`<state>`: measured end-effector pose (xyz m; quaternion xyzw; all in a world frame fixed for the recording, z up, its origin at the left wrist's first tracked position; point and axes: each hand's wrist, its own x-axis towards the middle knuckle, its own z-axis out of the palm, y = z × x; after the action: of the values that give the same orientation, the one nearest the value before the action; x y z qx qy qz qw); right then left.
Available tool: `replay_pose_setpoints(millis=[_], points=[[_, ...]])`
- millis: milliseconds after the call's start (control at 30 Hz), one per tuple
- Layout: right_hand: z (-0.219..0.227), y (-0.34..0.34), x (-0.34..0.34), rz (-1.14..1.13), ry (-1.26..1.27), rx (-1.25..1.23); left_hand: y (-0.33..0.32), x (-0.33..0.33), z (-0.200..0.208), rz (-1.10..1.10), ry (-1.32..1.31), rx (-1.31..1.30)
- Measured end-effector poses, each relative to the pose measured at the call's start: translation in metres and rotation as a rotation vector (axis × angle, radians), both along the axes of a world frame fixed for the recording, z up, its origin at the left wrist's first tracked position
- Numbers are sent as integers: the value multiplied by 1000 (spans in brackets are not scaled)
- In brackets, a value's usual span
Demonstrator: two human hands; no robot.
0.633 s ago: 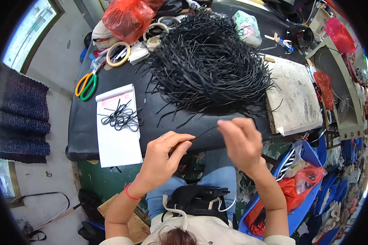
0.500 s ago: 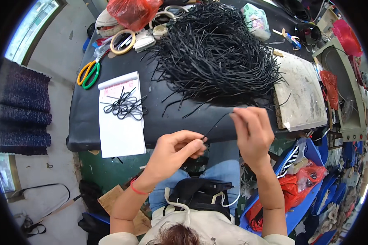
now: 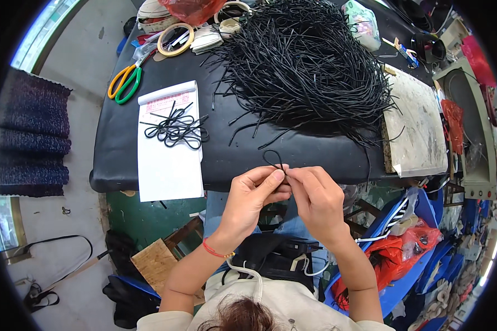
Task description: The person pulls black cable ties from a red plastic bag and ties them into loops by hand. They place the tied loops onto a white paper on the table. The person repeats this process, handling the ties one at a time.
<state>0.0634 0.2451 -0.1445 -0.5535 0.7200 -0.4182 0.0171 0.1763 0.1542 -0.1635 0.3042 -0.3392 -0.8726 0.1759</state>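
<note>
A thin black cord [image 3: 271, 154] is bent into a small loop that stands up above my fingertips. My left hand [image 3: 255, 197] pinches it between thumb and forefinger, its wrist wearing a red bracelet. Pressed close beside it, my right hand [image 3: 316, 199] also pinches the cord at the foot of the loop. Both hands are just off the near edge of the black table. Beyond them lies a large tangled heap of black cords [image 3: 309, 71]. To the left, several looped black cords [image 3: 174, 128] rest on a white notepad [image 3: 170, 179].
Scissors [image 3: 126, 83] with orange and green handles and a tape roll [image 3: 175, 39] lie at the far left of the black table [image 3: 116, 149]. A stained pale board [image 3: 417, 124] is at the right. Below it stands a blue bin [image 3: 386, 300] with red plastic bags.
My right hand has moved left to meet my left hand. The cord, stretched between the hands before, is now curled into a loop.
</note>
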Motion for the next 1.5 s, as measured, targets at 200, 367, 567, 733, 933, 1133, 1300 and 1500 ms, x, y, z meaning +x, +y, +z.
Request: replay_pose_setpoints(millis=[200,367,567,733,933,1133,1300,1500], points=[[5,8,-1,78,-87,69,1,3,2,119,124,11],[12,14,-5,-17,-57,29,-4,6,1,50,12,-87],[9,5,2,-6,14,34,3,2,1,-17,20,-261],[5,5,5,27,-18,11,7,-1,-4,59,50,-222],[8,8,4,30,-80,62,9,-2,-6,184,125,-219],[10,19,-8,20,77,35,-18,11,14,-102,-2,107],[8,10,-6,81,158,-48,-10,13,12,-193,-6,67],[6,14,-3,134,251,8,-4,14,10,-167,-37,-31]])
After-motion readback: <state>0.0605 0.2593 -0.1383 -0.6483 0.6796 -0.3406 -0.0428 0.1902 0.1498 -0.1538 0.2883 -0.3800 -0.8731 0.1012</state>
